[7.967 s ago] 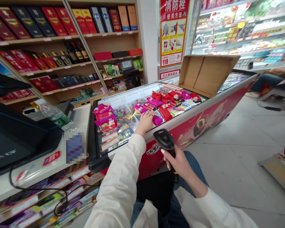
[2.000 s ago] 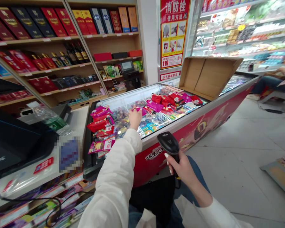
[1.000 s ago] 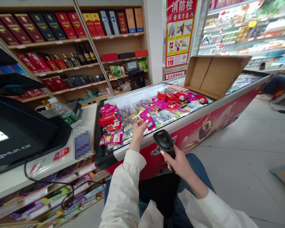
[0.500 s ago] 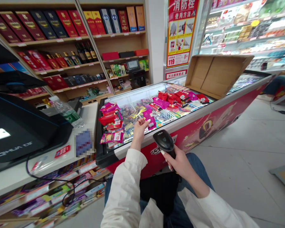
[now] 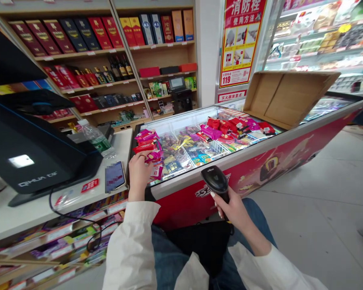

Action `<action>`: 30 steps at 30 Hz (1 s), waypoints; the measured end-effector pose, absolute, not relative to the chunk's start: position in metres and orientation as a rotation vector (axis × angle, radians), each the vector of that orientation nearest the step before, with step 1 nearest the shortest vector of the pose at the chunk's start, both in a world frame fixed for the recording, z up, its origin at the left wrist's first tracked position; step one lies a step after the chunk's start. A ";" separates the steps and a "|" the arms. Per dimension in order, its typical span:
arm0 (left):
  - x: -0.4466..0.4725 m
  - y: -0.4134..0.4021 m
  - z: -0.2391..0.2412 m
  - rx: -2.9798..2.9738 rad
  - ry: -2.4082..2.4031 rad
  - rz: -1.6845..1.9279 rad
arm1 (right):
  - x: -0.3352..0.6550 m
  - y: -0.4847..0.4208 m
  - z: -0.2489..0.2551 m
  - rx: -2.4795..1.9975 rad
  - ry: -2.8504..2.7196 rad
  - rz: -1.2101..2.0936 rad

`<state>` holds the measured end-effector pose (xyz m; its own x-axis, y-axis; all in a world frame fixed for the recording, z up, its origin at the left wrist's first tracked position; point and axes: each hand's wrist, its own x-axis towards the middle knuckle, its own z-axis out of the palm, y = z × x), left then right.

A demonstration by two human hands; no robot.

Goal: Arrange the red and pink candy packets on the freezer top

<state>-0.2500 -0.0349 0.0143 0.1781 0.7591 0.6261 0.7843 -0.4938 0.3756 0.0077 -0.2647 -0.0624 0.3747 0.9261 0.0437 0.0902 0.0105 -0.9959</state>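
My left hand [image 5: 140, 172] is over the left end of the freezer, fingers pinched on a magenta ice cream packet [image 5: 155, 156]. That packet lies over a pile of red and magenta packets [image 5: 145, 146], partly hidden by my fingers. My right hand [image 5: 232, 207] grips the handle of a black barcode scanner [image 5: 215, 179], its head pointing up and forward in front of the freezer's side. On the glass top of the chest freezer [image 5: 181, 182], a second heap of red and magenta packets [image 5: 226, 128] lies farther right.
An open cardboard box [image 5: 286, 96] rests on the freezer's right part. To my left, a counter [image 5: 125, 145] bears a black checkout terminal [image 5: 48, 149], a plastic bottle [image 5: 97, 139], a phone [image 5: 118, 177] and a cable. Shelves of boxed bottles [image 5: 105, 34] stand behind.
My left hand has carried the magenta packet from mid-freezer leftward to the left pile. My right hand still holds the scanner. The view has turned slightly left.
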 end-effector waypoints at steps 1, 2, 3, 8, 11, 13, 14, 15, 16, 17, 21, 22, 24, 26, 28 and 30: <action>-0.255 -0.033 0.012 -2.391 -1.608 -1.165 | 0.007 -0.264 -0.063 -1.406 -0.995 0.862; -0.258 -0.031 0.009 -2.392 -1.646 -1.117 | 0.006 -0.263 -0.063 -1.403 -0.999 0.868; -0.260 -0.030 0.006 -2.389 -1.675 -1.094 | 0.005 -0.263 -0.063 -1.400 -1.001 0.874; -0.248 -0.024 -0.007 -2.353 -1.665 -1.262 | 0.007 -0.263 -0.062 -1.395 -0.990 0.882; -0.222 -0.024 -0.006 -2.389 -1.573 -1.466 | 0.013 -0.264 -0.062 -1.400 -0.954 0.867; -0.190 -0.026 -0.005 -2.491 -1.506 -1.626 | 0.018 -0.265 -0.062 -1.406 -0.932 0.852; -0.170 -0.027 -0.004 -2.582 -1.463 -1.697 | 0.020 -0.265 -0.063 -1.408 -0.925 0.845; -0.148 -0.027 -0.004 -2.677 -1.421 -1.746 | 0.023 -0.265 -0.063 -1.408 -0.918 0.839; -0.125 -0.027 -0.003 -2.763 -1.403 -1.774 | 0.025 -0.265 -0.064 -1.406 -0.910 0.836; -0.102 -0.027 -0.003 -2.849 -1.397 -1.788 | 0.028 -0.265 -0.066 -1.403 -0.899 0.834; -0.016 -0.012 -0.003 -3.009 -1.525 -1.779 | 0.039 -0.268 -0.073 -1.396 -0.847 0.821; 0.001 -0.005 -0.003 -2.992 -1.571 -1.790 | 0.042 -0.269 -0.075 -1.396 -0.834 0.816; 0.028 0.010 -0.001 -2.912 -1.708 -1.822 | 0.046 -0.271 -0.078 -1.396 -0.809 0.807; 0.047 0.026 0.000 -2.804 -1.875 -1.847 | 0.051 -0.274 -0.080 -1.402 -0.791 0.796; 0.058 0.040 0.000 -2.717 -2.013 -1.860 | 0.055 -0.275 -0.081 -1.412 -0.781 0.782; 0.064 0.049 -0.001 -2.684 -2.089 -1.868 | 0.058 -0.277 -0.083 -1.426 -0.769 0.766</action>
